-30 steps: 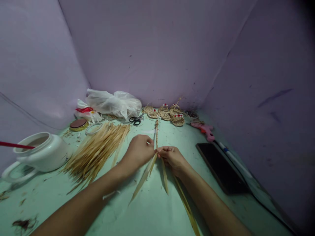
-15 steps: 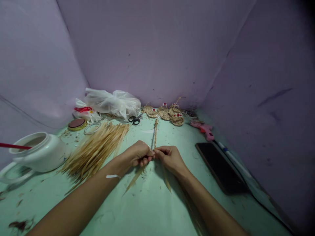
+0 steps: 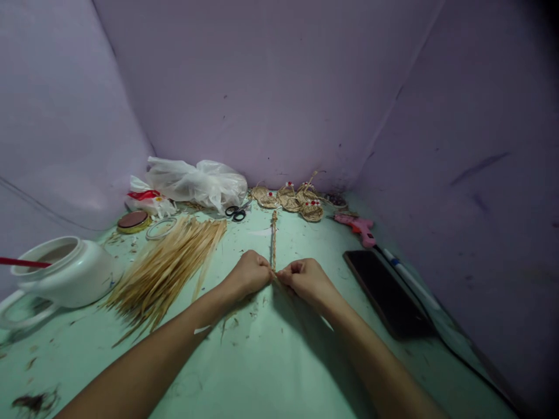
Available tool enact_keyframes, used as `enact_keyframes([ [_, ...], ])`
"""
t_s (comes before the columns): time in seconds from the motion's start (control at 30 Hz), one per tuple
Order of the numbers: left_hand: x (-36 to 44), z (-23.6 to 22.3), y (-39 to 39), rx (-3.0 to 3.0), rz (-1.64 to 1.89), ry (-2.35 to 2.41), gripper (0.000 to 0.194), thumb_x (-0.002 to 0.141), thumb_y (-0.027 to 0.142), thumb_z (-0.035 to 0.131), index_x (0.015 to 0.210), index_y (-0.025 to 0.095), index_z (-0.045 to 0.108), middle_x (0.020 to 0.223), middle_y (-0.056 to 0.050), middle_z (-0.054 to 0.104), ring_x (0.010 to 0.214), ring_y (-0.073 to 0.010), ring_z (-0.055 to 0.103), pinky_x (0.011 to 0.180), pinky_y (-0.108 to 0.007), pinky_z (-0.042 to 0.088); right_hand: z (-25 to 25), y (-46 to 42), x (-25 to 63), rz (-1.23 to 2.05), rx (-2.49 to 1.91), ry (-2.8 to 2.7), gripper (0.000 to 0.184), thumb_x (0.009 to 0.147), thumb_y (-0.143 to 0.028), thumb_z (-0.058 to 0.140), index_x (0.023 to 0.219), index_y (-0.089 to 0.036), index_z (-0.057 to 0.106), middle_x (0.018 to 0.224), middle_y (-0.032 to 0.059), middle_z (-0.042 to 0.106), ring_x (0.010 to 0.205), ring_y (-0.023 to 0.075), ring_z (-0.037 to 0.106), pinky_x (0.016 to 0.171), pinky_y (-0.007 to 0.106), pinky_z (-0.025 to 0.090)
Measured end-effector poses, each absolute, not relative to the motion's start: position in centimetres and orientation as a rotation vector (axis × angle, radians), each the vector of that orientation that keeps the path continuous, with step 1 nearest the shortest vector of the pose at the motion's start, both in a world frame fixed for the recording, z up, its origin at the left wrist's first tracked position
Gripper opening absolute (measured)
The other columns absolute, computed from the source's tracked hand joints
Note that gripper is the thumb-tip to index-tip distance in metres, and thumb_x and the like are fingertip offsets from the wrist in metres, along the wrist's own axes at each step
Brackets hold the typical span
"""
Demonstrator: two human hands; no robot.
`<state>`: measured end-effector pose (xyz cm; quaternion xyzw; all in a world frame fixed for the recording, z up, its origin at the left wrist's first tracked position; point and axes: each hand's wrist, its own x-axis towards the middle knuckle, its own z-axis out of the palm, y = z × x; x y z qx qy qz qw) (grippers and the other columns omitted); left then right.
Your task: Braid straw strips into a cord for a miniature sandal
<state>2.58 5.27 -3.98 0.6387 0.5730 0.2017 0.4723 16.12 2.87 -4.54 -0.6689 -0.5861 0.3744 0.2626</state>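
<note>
Lilac walls [image 3: 262, 87] fill the upper frame, above a mint-green tabletop [image 3: 262, 378] strewn with fibre scraps. At left, a glossy white pot [image 3: 89, 279] stands upright, a red stick [image 3: 26, 263] across its mouth; just beside it lies a fanned bundle of straw strips [image 3: 170, 273]. Upper left of centre sits a crumpled translucent plastic bag [image 3: 201, 185]; right of centre, a black smartphone [image 3: 386, 294] lies flat. At the frame's middle, the left hand [image 3: 251, 273] and right hand [image 3: 308, 280] meet, fingers pinched together on the near end of a thin straw braid [image 3: 274, 238] that runs straight up from them. Beyond the phone rests a pink glue gun [image 3: 357, 224]; left of that, round woven straw pieces [image 3: 311, 213] with red beads overlap, and black-handled scissors [image 3: 238, 215] lie near the bag.
</note>
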Motion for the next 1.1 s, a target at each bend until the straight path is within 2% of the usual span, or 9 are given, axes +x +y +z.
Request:
enact_keyframes([
  [0.1,3.0,-4.0,4.9,1.463,0.546,1.383,0.009,0.050,0.010,0.044,0.042,0.013,0.045,0.033,0.006,0.029,0.034,-0.0038,0.022,0.036,-0.020,0.012,-3.8,1.9,15.1,0.954,-1.796,-1.603,0.018,0.064,-0.024,0.051,0.052,-0.014,0.059,0.044,0.0043,0.054,0.040,0.0103,0.042,0.042,0.023,0.025],
  [0.27,2.7,-2.8,4.7,1.327,0.506,1.213,0.018,0.050,0.008,0.041,0.036,0.015,0.033,0.030,0.006,0.026,0.031,-0.0032,0.020,0.035,-0.020,0.011,-2.2,-0.6,12.7,0.445,-1.891,-1.973,0.022,0.068,-0.011,0.045,0.076,-0.013,0.065,0.070,0.0130,0.064,0.058,0.0189,0.056,0.051,0.026,0.031],
  [0.37,2.3,-2.2,5.0,1.338,0.440,1.095,0.018,0.052,0.012,0.043,0.036,0.015,0.035,0.029,0.006,0.028,0.028,-0.0034,0.020,0.033,-0.020,0.010,-2.0,-1.5,11.3,0.401,-2.001,-2.127,0.033,0.069,-0.004,0.040,0.095,-0.008,0.061,0.084,0.0164,0.063,0.068,0.0211,0.059,0.055,0.027,0.034],
  [0.5,2.1,-2.6,5.4,1.334,0.508,1.139,0.008,0.048,0.012,0.045,0.041,0.012,0.046,0.034,0.004,0.037,0.034,-0.0039,0.028,0.037,-0.019,0.019,-1.8,-2.0,10.5,0.410,-2.060,-2.219,0.042,0.069,-0.002,0.040,0.110,-0.003,0.052,0.095,0.0198,0.061,0.078,0.0233,0.059,0.058,0.028,0.037],
  [0.63,2.0,-3.3,5.5,1.359,0.511,1.173,0.007,0.046,0.010,0.043,0.045,0.011,0.050,0.037,0.003,0.042,0.037,-0.0050,0.032,0.039,-0.019,0.021,-1.2,-1.7,11.9,0.441,-2.023,-2.088,0.024,0.071,-0.025,0.050,0.087,-0.014,0.064,0.076,0.0131,0.065,0.066,0.0221,0.058,0.053,0.028,0.033],
  [0.73,1.8,-3.0,5.5,1.356,0.510,1.158,0.004,0.046,0.013,0.046,0.043,0.012,0.047,0.034,0.005,0.036,0.035,-0.0036,0.026,0.038,-0.019,0.016,-1.4,-0.3,13.8,0.489,-1.922,-1.724,0.025,0.073,-0.038,0.047,0.070,-0.019,0.064,0.063,0.0073,0.064,0.058,0.0177,0.055,0.052,0.027,0.031],
  [0.8,1.7,-2.6,5.4,1.309,0.492,1.139,0.004,0.047,0.016,0.047,0.044,0.013,0.047,0.034,0.006,0.033,0.034,-0.0028,0.023,0.037,-0.019,0.013,-2.0,0.9,14.6,0.645,-1.807,-1.491,0.020,0.072,-0.031,0.047,0.071,-0.018,0.062,0.065,0.0056,0.063,0.058,0.0150,0.053,0.052,0.025,0.033],
  [0.97,1.6,-2.3,5.3,1.228,0.478,1.059,0.005,0.048,0.018,0.047,0.047,0.013,0.045,0.034,0.007,0.032,0.032,-0.0023,0.020,0.037,-0.019,0.010,-3.6,2.3,14.1,1.551,-1.432,-1.041,0.011,0.066,-0.022,0.047,0.061,-0.014,0.053,0.048,-0.0002,0.050,0.043,0.0088,0.044,0.043,0.021,0.031],
  [1.1,1.5,-2.6,5.4,1.323,0.438,1.114,0.007,0.051,0.018,0.046,0.046,0.014,0.044,0.034,0.006,0.032,0.032,-0.0030,0.020,0.036,-0.019,0.012,-4.3,2.2,13.9,1.450,-1.519,-1.108,0.013,0.059,-0.020,0.050,0.047,-0.015,0.047,0.035,-0.0067,0.032,0.033,0.0035,0.023,0.036,0.020,0.013],
])
